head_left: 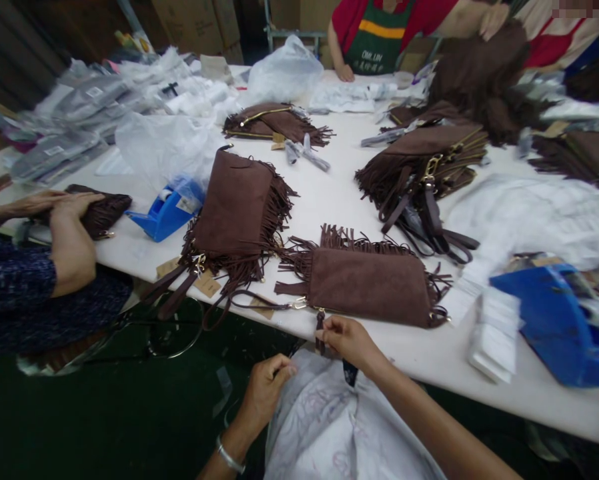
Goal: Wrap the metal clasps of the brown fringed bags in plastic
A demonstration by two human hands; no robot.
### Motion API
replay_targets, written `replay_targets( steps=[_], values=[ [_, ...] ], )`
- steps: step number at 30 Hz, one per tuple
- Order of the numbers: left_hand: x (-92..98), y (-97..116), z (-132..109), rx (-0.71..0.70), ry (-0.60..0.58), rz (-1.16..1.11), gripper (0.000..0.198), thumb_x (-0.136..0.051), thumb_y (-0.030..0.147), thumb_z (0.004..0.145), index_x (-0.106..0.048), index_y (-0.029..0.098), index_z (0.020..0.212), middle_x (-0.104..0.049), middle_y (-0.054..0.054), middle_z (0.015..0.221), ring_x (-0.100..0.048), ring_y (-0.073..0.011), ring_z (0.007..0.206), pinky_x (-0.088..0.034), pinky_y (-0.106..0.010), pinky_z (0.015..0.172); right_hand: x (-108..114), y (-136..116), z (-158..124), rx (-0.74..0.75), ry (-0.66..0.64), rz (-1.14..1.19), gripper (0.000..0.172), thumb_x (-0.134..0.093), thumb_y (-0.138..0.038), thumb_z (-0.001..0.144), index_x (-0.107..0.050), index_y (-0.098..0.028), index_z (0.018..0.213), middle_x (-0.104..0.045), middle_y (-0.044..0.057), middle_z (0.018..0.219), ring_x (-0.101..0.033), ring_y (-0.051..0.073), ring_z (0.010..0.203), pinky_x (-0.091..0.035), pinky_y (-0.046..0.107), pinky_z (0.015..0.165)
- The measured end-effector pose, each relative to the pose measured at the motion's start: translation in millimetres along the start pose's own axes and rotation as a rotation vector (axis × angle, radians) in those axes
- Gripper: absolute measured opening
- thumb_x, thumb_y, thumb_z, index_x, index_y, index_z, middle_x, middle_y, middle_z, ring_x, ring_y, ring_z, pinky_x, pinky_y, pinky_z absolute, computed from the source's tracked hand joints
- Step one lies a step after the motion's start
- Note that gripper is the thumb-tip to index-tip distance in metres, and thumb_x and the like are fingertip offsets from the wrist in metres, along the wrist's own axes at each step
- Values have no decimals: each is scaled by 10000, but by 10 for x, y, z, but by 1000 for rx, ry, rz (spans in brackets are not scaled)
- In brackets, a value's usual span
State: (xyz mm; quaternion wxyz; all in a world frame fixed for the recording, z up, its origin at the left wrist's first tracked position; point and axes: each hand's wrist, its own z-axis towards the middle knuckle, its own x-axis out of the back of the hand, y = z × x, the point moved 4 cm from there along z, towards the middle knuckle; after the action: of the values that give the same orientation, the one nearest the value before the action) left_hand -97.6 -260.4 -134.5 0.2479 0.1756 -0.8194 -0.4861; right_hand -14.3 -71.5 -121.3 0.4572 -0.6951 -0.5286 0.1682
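A brown fringed clutch bag (369, 283) lies flat along the table's front edge, its fringe spread toward the far side. My right hand (352, 340) pinches the dark zipper-pull tassel (320, 331) that hangs from the bag's near edge. Just left of it, over my lap, my left hand (270, 383) is closed, thumb against curled fingers; what it holds, if anything, is too small to make out. A thin wrist strap (259, 300) with a metal clasp runs left from the bag. Beside it lies a second fringed bag (234, 200) with straps and cardboard tags hanging over the edge.
Blue tape dispensers stand at the left (167, 210) and right (554, 320). More fringed bags (424, 153) are piled at the back right. Plastic-wrapped goods (94, 93) heap at the back left. A co-worker's hands (74, 203) press a dark bag at left; another person (379, 33) stands opposite.
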Motion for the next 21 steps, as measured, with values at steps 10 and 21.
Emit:
replay_targets(
  steps=[10, 21],
  values=[
    [-113, -143, 80, 29, -16, -139, 213, -599, 344, 806, -630, 159, 706, -582, 15, 650, -493, -142, 653, -363, -237, 625, -159, -17, -30, -137, -146, 524, 341, -734, -410, 637, -472, -200, 697, -608, -38, 539, -505, 81, 442, -383, 174, 412],
    [-179, -121, 142, 69, -1, -239, 246, -640, 387, 787, -655, 148, 729, -613, 3, 660, -512, -140, 644, -385, -243, 632, -152, 24, -28, -58, -71, 358, 340, -695, -469, 697, -486, -202, 710, -504, -78, 454, -420, 70, 368, -294, 167, 367]
  ],
)
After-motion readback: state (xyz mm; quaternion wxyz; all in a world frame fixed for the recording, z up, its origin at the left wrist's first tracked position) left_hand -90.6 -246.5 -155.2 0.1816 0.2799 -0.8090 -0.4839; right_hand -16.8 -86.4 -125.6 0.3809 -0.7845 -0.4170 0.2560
